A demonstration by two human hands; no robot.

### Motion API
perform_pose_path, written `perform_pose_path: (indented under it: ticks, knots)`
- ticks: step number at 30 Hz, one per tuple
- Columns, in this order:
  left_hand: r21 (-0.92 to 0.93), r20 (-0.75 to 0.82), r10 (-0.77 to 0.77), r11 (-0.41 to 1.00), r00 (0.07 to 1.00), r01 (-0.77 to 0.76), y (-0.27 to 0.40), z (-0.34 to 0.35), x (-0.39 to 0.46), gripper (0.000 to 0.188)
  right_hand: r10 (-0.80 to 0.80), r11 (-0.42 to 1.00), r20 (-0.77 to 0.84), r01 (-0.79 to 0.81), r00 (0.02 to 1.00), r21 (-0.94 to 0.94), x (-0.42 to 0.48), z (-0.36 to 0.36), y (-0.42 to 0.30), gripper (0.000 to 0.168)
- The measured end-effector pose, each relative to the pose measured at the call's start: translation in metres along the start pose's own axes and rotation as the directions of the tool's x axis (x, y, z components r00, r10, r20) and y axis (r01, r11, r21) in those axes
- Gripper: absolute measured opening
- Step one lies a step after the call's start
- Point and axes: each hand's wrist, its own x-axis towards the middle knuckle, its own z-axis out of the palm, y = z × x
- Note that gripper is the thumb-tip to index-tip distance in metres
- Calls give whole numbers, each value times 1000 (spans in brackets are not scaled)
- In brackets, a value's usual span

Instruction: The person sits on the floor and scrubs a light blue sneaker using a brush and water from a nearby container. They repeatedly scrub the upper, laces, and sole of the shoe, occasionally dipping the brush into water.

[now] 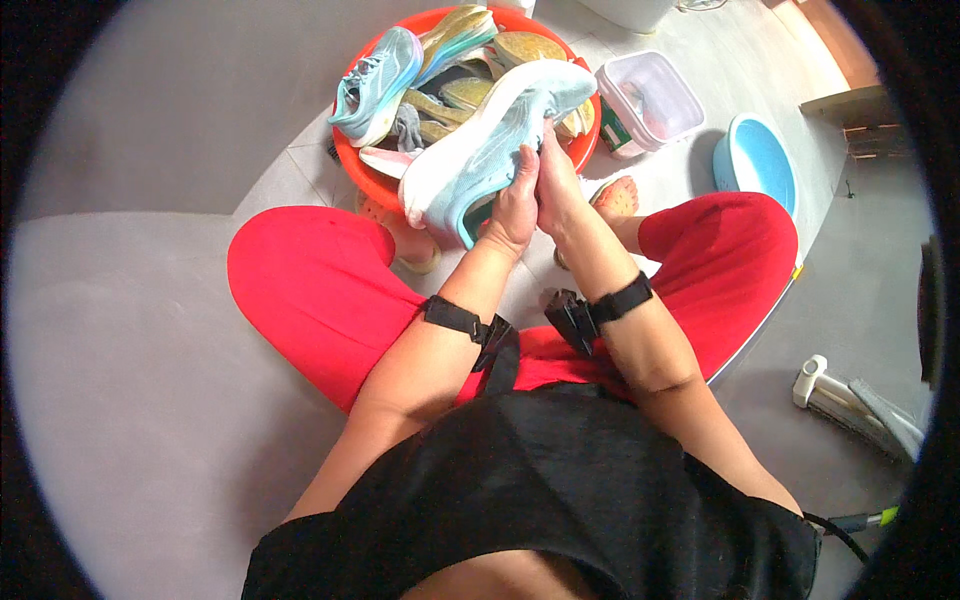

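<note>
A light blue sneaker (487,154) with a thick white sole is held up over the near edge of a red plastic basin (365,177), its side turned up. My left hand (514,206) grips it by the collar, with the fingers partly hidden by the shoe. Against it, my right hand (556,176) holds the shoe's upper; its fingertips are hidden too. In the basin lie another light blue laced sneaker (382,82), a multicoloured shoe (456,45) and several shoes with yellowish soles.
Right of the basin, a clear plastic container (667,101) rests by a green and white package (616,131). A light blue plastic basin (761,161) stands further right. My feet in sandals (616,199) are beside the red basin. A white-handled tool (821,390) lies at the lower right.
</note>
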Motion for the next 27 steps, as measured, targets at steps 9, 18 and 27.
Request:
perform_pose_path:
  ticks: [9,18,27]
  knots:
    - [-556,-36,-133,826,990,91,-19,-33,25,51,43,978,421,-124,906,168,-45,4,-64,97]
    - [-734,-138,-40,675,990,-75,56,-52,33,61,-67,998,32,67,997,10,92,-46,-46,30]
    - [-737,-294,-61,650,954,-186,65,-64,39,61,132,987,-215,-148,968,-61,187,-92,20,12]
